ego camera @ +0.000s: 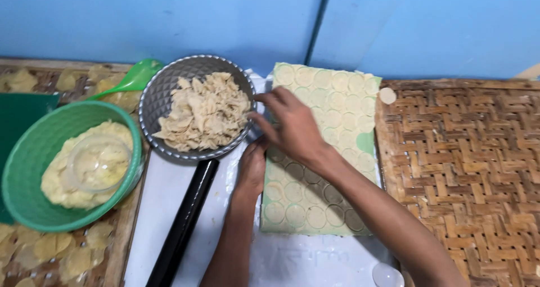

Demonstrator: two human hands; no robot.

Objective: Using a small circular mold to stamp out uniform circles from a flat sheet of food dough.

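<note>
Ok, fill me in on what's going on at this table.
A person is working a rolled dough sheet already cut into many rounds. The right hand reaches across its left edge, next to a metal bowl of dough scraps, while the left hand rests below at the sheet's edge. A black rolling pin lies beside them, and a green basket holds a lump of dough.

One head-worn camera looked steeply down, close in, onto the white work board [169,208] with the blue painted wall [169,17] at twelve o'clock. The round grey metal bowl [163,90] sat near centre; the woven bamboo tray [467,169] filled three o'clock.
</note>
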